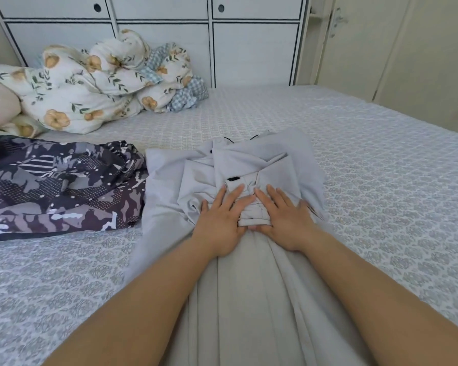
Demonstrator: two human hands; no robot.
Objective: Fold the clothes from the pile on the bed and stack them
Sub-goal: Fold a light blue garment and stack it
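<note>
Head view. Landmark: the pale grey garment of smooth thin cloth (238, 165), lying on the bed with the grey-white patterned cover (381, 180), running from mid-bed down toward the camera in long loose folds. Its far end is bunched and partly folded over itself, with a small black tab showing on the upper layers.

Left hand (222, 220) lies on the garment, just left of the bunched part; fingers straight and spread, palm down, pressing the cloth. Thumb reaches in under the near edge of the small folded piece.

Right hand (283, 220) lies on the garment just right of that same piece; fingers straight, spread, flat on the cloth. Its thumb meets the left thumb at the near edge of the fold. Neither hand curls round anything.

Left of the garment, touching its edge: a dark purple-grey camouflage-print piece of clothing (58, 186), spread in a loose heap.

Beyond the garment, far left, against the white panelled wardrobe (249, 48): a crumpled white floral quilt with blue check lining (95, 85).
</note>
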